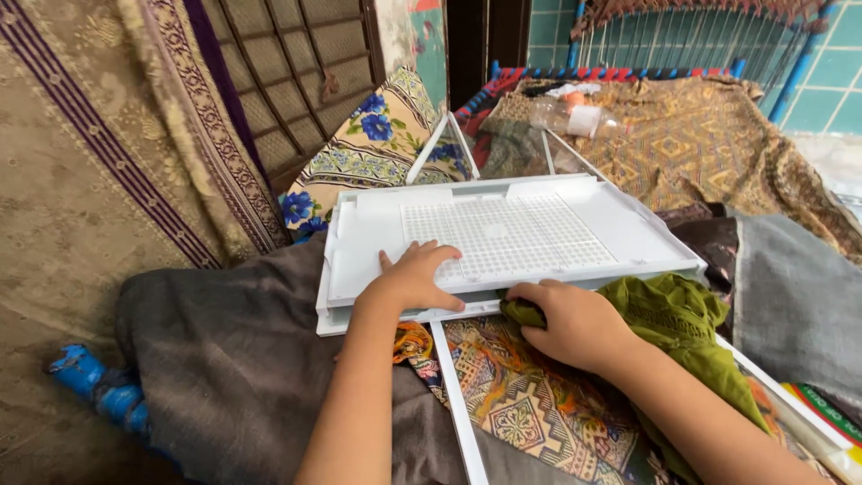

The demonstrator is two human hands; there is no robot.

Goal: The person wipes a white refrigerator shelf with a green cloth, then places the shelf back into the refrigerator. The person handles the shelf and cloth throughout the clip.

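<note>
Apparently steadying it, the left hand (415,277) lies spread flat on the white perforated tray (503,238) atop piled fabrics, while the right hand (570,323) bunches green cloth (682,314) under its front edge.

A flat printed package or booklet (831,418) is seen at the lower right edge of the view, partly covered by green cloth (682,323); its visible corner is white with red, green and yellow bands. A small clear plastic container (575,117) with a pale label band is seen lying on the patterned bedspread (709,135) further back. No screens or signs are seen
</note>
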